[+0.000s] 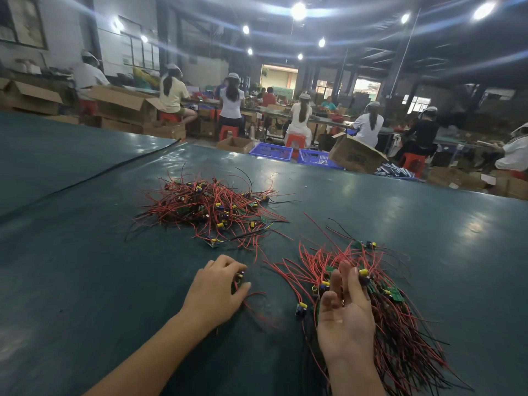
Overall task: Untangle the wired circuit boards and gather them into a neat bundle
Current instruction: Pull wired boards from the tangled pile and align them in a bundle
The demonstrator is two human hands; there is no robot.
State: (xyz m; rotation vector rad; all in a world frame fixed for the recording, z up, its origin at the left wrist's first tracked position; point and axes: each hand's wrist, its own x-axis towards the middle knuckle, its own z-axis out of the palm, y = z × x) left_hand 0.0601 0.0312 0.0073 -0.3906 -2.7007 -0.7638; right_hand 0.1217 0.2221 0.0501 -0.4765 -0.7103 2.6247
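Note:
A tangled heap of small green circuit boards [213,208] with red and black wires lies on the dark green table, ahead of my hands. My left hand [217,290] is palm down, its fingers curled round one wired board [239,277] whose red wires trail under the palm. To the right a combed bundle of wired boards [391,315] lies with its wires running toward me. My right hand [344,315] rests palm up against the bundle's left side, fingers straight among the boards.
The green table cover [85,267] stretches wide on all sides, with a seam [94,175] running across its far left. Beyond the far edge stand blue crates [271,151], cardboard boxes [355,155] and several seated workers at other benches.

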